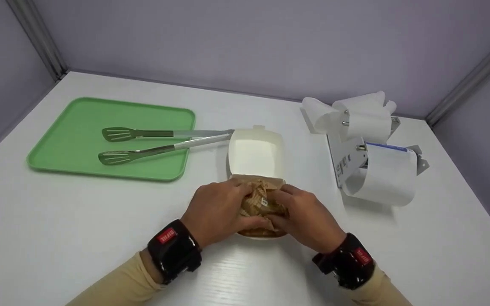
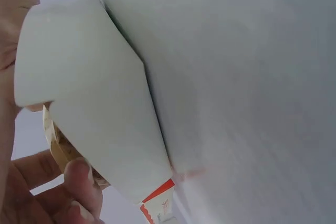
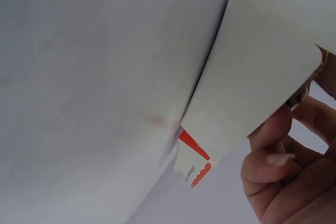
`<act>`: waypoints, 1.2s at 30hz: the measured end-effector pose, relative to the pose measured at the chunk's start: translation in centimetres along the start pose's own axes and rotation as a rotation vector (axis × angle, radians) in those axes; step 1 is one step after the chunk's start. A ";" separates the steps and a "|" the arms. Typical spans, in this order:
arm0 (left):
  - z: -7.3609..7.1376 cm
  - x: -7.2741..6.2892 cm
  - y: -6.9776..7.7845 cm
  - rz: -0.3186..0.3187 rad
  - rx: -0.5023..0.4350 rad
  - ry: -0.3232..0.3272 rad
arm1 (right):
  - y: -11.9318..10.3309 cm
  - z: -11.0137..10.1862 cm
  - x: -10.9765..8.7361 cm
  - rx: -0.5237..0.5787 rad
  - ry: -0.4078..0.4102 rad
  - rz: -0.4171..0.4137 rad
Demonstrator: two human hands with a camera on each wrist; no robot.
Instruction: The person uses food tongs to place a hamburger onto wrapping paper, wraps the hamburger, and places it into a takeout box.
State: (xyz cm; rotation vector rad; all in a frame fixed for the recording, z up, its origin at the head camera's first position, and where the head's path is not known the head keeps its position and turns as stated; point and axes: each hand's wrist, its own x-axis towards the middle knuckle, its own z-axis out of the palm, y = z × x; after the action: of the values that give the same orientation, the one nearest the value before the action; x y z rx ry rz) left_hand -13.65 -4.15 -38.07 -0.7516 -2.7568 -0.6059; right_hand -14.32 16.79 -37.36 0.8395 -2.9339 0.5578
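A white clamshell burger box [image 1: 256, 154] lies with its lid folded back, away from the person. In its base sits a burger wrapped in crumpled brown paper [image 1: 253, 205], with a small white label on top. My left hand [image 1: 216, 214] holds it from the left, fingers and thumb bent over the paper. From the right, my right hand [image 1: 311, 217] grips it likewise, the two thumbs close together at the front. In the wrist views, the box wall [image 2: 110, 124] [image 3: 268, 61] hides much of the wrapped burger.
A green tray [image 1: 75, 114] lies on the left of the white table. Metal tongs [image 1: 155, 148] rest across it, their joined end close to the box lid. On the right stands a metal dispenser [image 1: 336, 157] with white rolls [image 1: 391, 174].
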 end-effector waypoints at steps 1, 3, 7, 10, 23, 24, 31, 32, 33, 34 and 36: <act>0.0 0.0 0.0 -0.008 0.000 0.009 | 0.0 -0.1 0.1 0.011 -0.005 0.002; 0.0 -0.1 0.0 -0.020 -0.005 0.016 | 0.0 -0.3 0.2 0.038 -0.021 -0.004; -0.2 -0.2 -0.2 -0.040 -0.028 0.011 | 0.4 -1.1 0.4 0.120 -0.076 -0.009; -0.3 -0.3 -0.3 -0.052 -0.059 -0.001 | 1.0 -1.6 0.6 0.182 -0.110 -0.015; -0.4 -0.1 -0.3 -0.104 -0.150 -0.086 | 4.0 -1.7 4.3 0.255 0.142 0.283; -0.4 -0.1 -0.3 -0.105 -0.152 -0.089 | 4.2 -1.6 4.6 0.248 0.153 0.319; -0.6 0.1 -0.1 -0.106 -0.156 -0.100 | 5.9 -0.9 6.0 0.222 0.123 0.431; -0.6 0.1 -0.2 -0.106 -0.153 -0.101 | 6.1 -0.8 6.1 0.224 0.119 0.432; -0.6 0.1 -0.2 -0.107 -0.150 -0.102 | 6.3 -0.9 6.1 0.225 0.115 0.430; -0.6 0.1 -0.2 -0.108 -0.148 -0.103 | 6.4 -0.9 6.2 0.226 0.109 0.426; -0.7 0.1 -0.2 -0.109 -0.145 -0.104 | 6.6 -0.9 6.3 0.237 0.096 0.418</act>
State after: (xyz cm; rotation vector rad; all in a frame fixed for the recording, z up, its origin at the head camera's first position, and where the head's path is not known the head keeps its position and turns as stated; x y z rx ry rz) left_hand -13.77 -4.56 -37.50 -0.6832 -2.8890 -0.8189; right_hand -23.22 19.16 -37.86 0.1905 -2.9985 0.9524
